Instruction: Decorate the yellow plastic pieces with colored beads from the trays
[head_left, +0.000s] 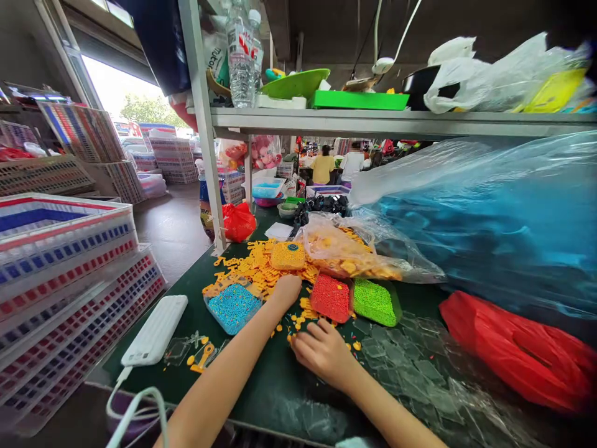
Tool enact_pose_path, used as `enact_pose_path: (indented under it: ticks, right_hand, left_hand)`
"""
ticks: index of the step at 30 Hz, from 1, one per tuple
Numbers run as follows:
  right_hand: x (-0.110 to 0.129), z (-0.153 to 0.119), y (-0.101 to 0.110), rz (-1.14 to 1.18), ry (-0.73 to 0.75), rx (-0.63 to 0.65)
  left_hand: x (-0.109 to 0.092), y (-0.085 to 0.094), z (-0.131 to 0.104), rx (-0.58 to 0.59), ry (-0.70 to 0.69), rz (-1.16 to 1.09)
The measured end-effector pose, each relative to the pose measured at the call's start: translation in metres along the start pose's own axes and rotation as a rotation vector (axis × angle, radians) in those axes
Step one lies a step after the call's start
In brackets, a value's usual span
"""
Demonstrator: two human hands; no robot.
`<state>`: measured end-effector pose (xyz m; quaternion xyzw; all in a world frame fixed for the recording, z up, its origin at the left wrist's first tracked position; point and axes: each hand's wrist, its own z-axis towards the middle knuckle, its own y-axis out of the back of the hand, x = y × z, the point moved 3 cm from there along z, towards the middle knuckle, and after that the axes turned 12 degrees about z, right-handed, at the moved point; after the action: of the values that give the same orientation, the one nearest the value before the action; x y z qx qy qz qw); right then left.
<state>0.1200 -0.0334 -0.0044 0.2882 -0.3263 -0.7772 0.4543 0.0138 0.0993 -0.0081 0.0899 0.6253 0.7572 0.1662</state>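
Reaching with left hand by yellow pieces on the desk, impossible to tell open or gripping, right hand loosely curled near scattered bits, any hold unclear, probably calling for a light pinch.

On my left I see stacked plastic crates and a white power bank with its cable. Water bottles and a bright green tray sit on the shelf above; people are far off.
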Motion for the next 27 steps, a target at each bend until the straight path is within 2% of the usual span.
enact_pose_path:
  ticks: [2,4,9,12,14,17,21,25,27]
  right_hand:
    - [0.001,-0.006,-0.004,0.080,0.058,-0.014]
    - [-0.005,-0.007,-0.009,0.171,0.041,0.044]
    - [-0.022,-0.006,-0.014,0.407,-0.075,0.140]
    - [-0.031,-0.007,-0.010,0.532,-0.192,0.160]
    - [-0.039,-0.007,-0.005,0.531,-0.287,0.165]
    - [-0.048,-0.010,0.002,0.468,-0.373,0.238]
    - [-0.045,-0.012,0.004,0.388,-0.465,0.402]
    - [-0.033,-0.010,-0.002,0.327,-0.564,0.494]
    - [-0.029,-0.009,-0.005,0.317,-0.584,0.511]
  left_hand:
    - [-0.005,-0.003,0.002,0.051,0.034,0.070]
    - [-0.008,-0.004,0.003,0.090,0.058,0.127]
    - [-0.011,0.002,0.009,0.130,0.061,0.143]
    - [-0.011,0.006,0.010,0.162,0.027,0.062]
    - [-0.010,0.012,0.006,0.161,0.005,-0.015]
    - [-0.007,0.025,-0.013,0.114,0.010,-0.140]
    - [-0.003,0.038,-0.058,0.040,0.091,-0.304]
    - [-0.003,0.028,-0.097,0.097,0.212,-0.646]
    - [-0.006,0.020,-0.107,0.131,0.261,-0.708]
